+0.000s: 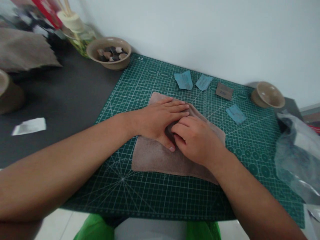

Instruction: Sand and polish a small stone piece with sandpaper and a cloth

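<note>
A brownish-pink cloth (160, 156) lies on a green cutting mat (150, 196). My left hand (157, 120) rests flat on the cloth's upper part, fingers stretched to the right and thumb apart. Close beside it, my right hand (196, 138) is closed on the cloth with its fingers curled, the fingertips near the left hand's fingers. Between the hands the cloth is creased. Whether anything lies under the cloth is hidden.
Light blue paper scraps (184, 80) and a brown tag (224, 91) lie along the mat's back. A bowl of stones (110, 65) stands back left, another bowl (267, 95) back right. A clear plastic bag (297, 153) sits at right, a white paper piece (30, 126) at left.
</note>
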Tool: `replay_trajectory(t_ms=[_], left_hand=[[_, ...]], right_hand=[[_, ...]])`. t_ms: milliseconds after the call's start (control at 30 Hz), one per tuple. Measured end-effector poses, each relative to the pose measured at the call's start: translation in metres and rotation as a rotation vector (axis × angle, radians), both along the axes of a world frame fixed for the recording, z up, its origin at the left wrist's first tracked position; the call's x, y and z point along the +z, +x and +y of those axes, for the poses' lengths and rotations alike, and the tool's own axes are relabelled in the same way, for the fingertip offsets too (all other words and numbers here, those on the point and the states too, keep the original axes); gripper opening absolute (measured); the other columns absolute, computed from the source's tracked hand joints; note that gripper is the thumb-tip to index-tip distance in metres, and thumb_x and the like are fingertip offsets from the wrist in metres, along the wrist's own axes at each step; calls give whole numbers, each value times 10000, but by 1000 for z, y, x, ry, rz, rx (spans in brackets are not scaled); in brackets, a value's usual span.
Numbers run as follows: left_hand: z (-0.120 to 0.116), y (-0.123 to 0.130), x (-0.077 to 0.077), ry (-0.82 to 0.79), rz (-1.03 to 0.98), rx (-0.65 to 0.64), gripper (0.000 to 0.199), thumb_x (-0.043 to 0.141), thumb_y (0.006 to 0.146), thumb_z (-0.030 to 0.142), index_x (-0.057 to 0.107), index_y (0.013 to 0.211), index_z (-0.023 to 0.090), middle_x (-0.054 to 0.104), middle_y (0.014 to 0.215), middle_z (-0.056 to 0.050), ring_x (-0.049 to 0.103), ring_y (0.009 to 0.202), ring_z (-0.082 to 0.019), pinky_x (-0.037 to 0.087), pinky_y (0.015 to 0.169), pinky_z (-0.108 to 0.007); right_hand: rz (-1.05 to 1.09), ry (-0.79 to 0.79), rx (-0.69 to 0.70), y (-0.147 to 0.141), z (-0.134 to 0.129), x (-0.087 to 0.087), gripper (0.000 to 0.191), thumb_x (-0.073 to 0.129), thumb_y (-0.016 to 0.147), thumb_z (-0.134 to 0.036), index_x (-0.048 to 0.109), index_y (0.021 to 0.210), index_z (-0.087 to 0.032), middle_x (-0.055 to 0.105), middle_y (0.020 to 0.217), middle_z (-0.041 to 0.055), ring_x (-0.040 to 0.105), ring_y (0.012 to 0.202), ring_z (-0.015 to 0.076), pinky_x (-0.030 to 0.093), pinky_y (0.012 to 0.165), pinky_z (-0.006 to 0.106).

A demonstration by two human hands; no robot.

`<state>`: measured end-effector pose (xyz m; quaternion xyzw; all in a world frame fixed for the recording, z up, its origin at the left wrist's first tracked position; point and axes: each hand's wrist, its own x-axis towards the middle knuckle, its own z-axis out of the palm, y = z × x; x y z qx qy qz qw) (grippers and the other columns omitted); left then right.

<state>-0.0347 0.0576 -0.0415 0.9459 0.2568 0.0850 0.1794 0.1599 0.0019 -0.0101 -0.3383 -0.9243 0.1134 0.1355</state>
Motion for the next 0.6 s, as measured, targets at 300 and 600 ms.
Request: replay_trajectory(t_ms=[300,600], left_hand=[[0,1,3,-39,12,-6,1268,756,589,816,369,1555,93,235,1665,-218,205,1561,-385,56,1288,-480],[0,0,1,-27,9,-6,1276,759,594,812,332,1575,119,213,1676,-200,185,1569,-368,54,1291,-479]], right_hand=[[-169,-61,-67,22,-3,15,165,566,868,-120,715,809,-162,702,870,99,645,899,269,525,867,429],[-83,-38,23,10,0,7,207,550,913,-135,745,849,-163,704,910,91,631,979,265,491,963,440]])
